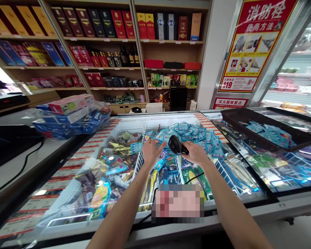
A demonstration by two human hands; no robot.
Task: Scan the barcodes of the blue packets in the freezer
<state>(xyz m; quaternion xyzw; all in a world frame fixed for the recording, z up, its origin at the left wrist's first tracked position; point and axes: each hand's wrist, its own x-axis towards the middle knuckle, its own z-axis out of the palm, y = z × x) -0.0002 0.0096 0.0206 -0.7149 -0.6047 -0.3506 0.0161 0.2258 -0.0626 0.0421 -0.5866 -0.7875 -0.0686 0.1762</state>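
My right hand (pixel 194 152) is closed around the handle of a black handheld barcode scanner (pixel 174 144), its head tipped toward my left hand. My left hand (pixel 152 151) is just left of it, thumb and fingers curled over a small blue packet (pixel 137 148) that shows on its left side; its grip is partly hidden. Behind both hands, a loose heap of similar blue packets (pixel 189 130) lies on the glass top of a chest freezer (pixel 114 121). A black cable (pixel 194 178) runs below my right hand.
Under the glass are wire baskets with wrapped ice creams (pixel 98 197). A dark brown tray (pixel 307 138) with more blue packets lies at right. Plastic-wrapped boxes (pixel 72 116) are stacked at left. A pixelated object (pixel 180 204) sits at the front edge. Shelves of boxes (pixel 101 38) stand behind.
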